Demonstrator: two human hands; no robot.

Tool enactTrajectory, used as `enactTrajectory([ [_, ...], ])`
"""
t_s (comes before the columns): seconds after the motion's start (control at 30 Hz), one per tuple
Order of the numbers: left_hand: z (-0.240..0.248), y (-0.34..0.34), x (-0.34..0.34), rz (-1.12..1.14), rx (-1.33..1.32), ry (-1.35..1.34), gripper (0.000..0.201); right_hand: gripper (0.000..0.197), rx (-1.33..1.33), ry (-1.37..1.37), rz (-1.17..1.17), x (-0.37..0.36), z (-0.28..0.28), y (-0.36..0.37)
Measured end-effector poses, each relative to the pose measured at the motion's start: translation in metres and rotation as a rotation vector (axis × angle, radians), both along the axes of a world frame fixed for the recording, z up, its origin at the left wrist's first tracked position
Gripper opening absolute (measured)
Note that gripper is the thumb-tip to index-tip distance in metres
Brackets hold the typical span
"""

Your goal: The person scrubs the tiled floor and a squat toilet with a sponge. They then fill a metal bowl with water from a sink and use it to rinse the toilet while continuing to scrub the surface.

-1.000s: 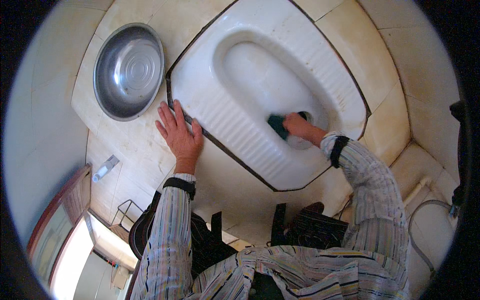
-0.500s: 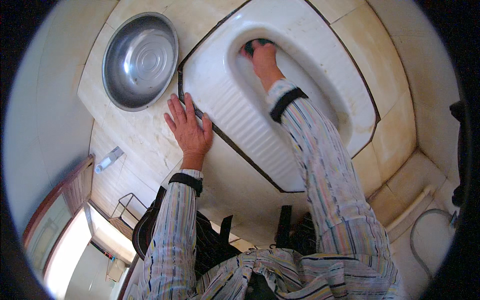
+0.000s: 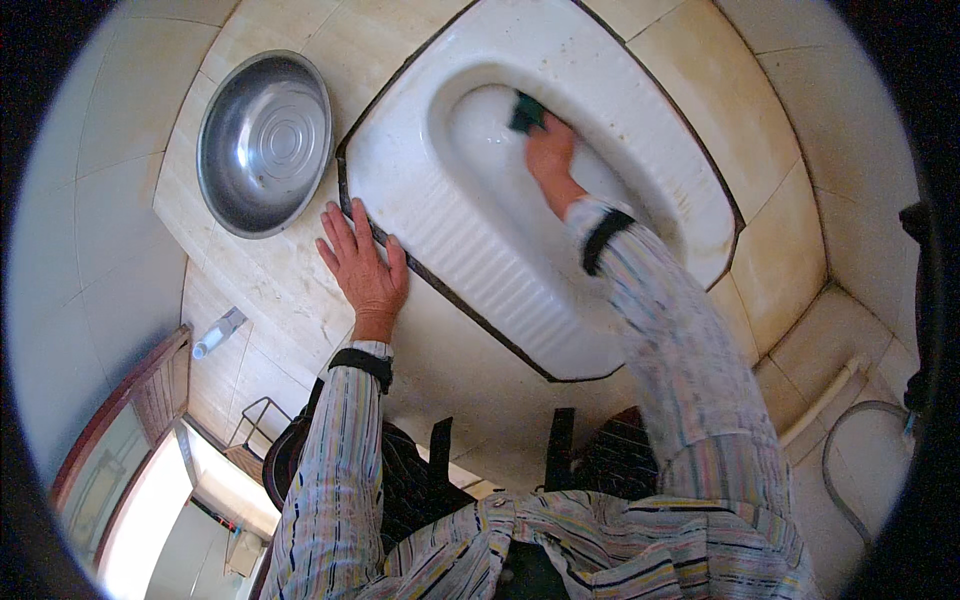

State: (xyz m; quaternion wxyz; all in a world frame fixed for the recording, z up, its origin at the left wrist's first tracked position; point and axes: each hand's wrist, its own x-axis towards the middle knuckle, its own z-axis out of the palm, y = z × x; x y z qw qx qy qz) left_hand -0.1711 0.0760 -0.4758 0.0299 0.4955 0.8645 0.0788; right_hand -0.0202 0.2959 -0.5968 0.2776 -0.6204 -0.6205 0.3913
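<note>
A white squat toilet [image 3: 480, 285] with ribbed foot areas is set into the floor, edged by a dark seam. Inside its bowl, my right hand [image 3: 552, 152] grips a dark green scouring pad [image 3: 526, 112] against the far right inner wall. The fingertips are partly hidden by the pad and the hand's own back. My left hand [image 3: 368, 275] lies flat on the tiles just left of the toilet's edge, fingers spread, holding nothing. Near its fingertips stands a round metal basin [image 3: 265, 145], with nothing seen inside it.
A clear bottle [image 3: 218, 333] lies on the floor at the left, near a doorway with a brown frame [image 3: 125, 410]. Beside it stands a small wire rack [image 3: 258, 425]. A grey hose [image 3: 835, 470] and a pale pipe [image 3: 825, 400] run along the right wall.
My right hand has drawn the scouring pad from the bowl's far end back and to the right along the inner wall. My left hand stays flat on the floor. The view has shifted slightly.
</note>
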Motion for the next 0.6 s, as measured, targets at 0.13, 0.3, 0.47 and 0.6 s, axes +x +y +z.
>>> enactTrajectory([
  [0.13,-0.001,0.0,-0.003,0.007,-0.022,-0.009,0.068,0.032,0.219,-0.216,0.279,-0.065,0.018,-0.001],
  [0.3,-0.003,-0.002,-0.003,0.027,-0.019,-0.046,0.068,0.043,0.671,-0.529,1.075,-0.008,0.033,-0.019],
  [0.47,-0.004,-0.001,-0.003,0.021,-0.004,-0.039,0.069,0.037,0.588,-0.562,1.068,0.019,0.035,-0.012],
  [0.6,-0.003,-0.001,-0.003,0.034,-0.031,-0.034,0.069,0.027,0.235,-0.514,0.985,0.008,0.033,-0.017],
])
